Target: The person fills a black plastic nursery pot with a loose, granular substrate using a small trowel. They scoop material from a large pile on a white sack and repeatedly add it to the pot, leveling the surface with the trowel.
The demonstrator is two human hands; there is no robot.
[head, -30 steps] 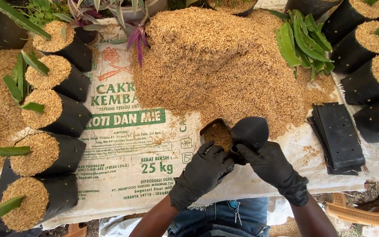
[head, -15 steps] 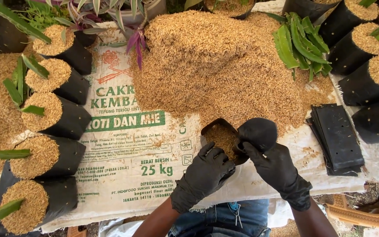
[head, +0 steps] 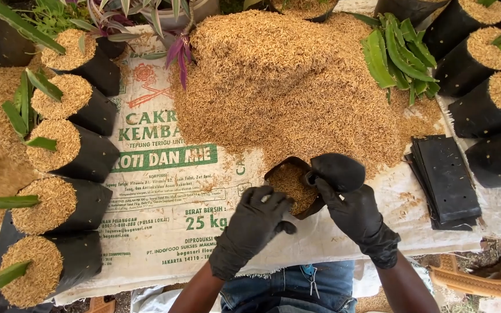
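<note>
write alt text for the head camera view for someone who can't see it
Two black-gloved hands, left hand and right hand, hold open a small black grow bag part-filled with rice husk, at the edge of a large husk pile on a printed white sack. Filled grow bags with green shoots line the left; flat empty bags lie right.

Both forearms rise from six o'clock and lean in toward each other. The left hand (head: 254,223), in a black glove, points toward one o'clock with its fingers curled and closed. The right hand (head: 352,211), gloved alike, points toward eleven o'clock, fingers pinched.
</note>
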